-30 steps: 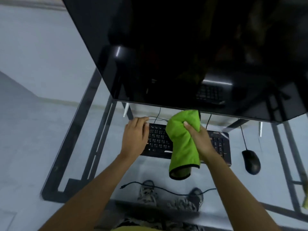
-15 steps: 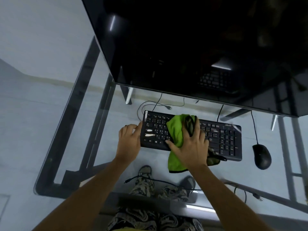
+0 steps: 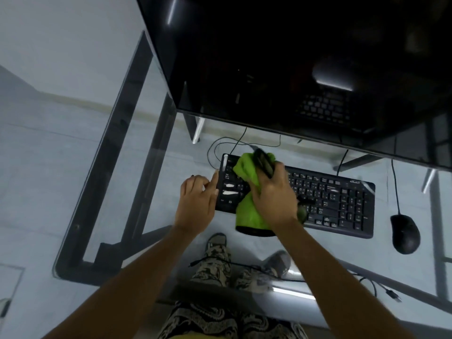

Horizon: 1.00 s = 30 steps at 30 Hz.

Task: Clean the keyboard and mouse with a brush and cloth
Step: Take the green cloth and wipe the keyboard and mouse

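A black keyboard (image 3: 337,199) lies on the glass desk (image 3: 102,182). My right hand (image 3: 274,196) presses a bright green cloth (image 3: 249,214) onto the keyboard's left half, and a dark brush (image 3: 263,162) sticks out above its fingers over the cloth. My left hand (image 3: 198,201) rests at the keyboard's left edge, fingers apart, index finger touching the edge, holding nothing. The black wired mouse (image 3: 404,237) sits on the glass to the right of the keyboard, untouched.
A large dark monitor (image 3: 293,57) overhangs the back of the desk just behind the keyboard. Cables (image 3: 227,145) loop behind the keyboard. Through the glass I see the dark desk frame (image 3: 137,167), my legs and shoes, and a loose cable on the floor.
My right hand has lowered the cloth from the air onto the keyboard and slid it left. The view has tilted, showing more of the keyboard. My left hand stays at the left edge.
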Available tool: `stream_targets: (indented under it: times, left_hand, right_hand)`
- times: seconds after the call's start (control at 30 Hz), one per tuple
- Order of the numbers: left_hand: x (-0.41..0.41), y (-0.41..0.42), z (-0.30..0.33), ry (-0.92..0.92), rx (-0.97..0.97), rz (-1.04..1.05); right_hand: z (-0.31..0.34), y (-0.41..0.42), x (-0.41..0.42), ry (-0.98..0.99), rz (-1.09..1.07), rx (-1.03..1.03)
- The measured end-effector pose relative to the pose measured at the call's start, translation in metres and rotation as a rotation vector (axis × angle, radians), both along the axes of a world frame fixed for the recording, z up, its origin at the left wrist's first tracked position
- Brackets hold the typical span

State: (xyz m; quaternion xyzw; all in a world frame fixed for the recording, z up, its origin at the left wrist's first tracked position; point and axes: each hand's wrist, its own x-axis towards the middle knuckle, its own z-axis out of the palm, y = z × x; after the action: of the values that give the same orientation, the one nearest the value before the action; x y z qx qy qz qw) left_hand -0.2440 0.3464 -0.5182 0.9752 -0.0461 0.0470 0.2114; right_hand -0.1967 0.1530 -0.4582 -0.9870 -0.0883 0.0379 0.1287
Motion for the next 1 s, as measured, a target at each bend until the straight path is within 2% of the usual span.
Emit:
stream_targets:
  times: [0.13,0.33,0.47,0.63,0.73,0.87,1.0]
  left_hand:
    - [0.000,-0.002,0.001,-0.010,0.043,0.005]
    - [0.000,-0.002,-0.001,-0.052,0.043,0.018]
    - [0.003,-0.002,-0.002,-0.081,0.038,0.013]
    - [0.000,-0.001,-0.006,-0.115,0.054,0.008]
    - [0.001,-0.002,-0.005,-0.119,0.055,0.010]
    - [0.002,-0.001,-0.004,-0.107,0.043,0.014]
    - [0.002,-0.002,-0.004,-0.106,0.019,0.030]
  right_hand:
    - [0.006,-0.035,0.013,-0.027,-0.207,0.024]
    - [0.007,0.028,0.012,0.010,0.033,0.037]
    - [0.015,0.031,0.047,0.046,-0.115,0.024]
    - [0.020,0.033,0.009,0.039,0.077,0.007]
    - [0.022,0.034,0.008,0.011,0.192,-0.085]
    - [0.030,0.059,0.052,0.046,0.145,-0.207]
    - [0.033,0.053,0.019,0.067,0.232,-0.237]
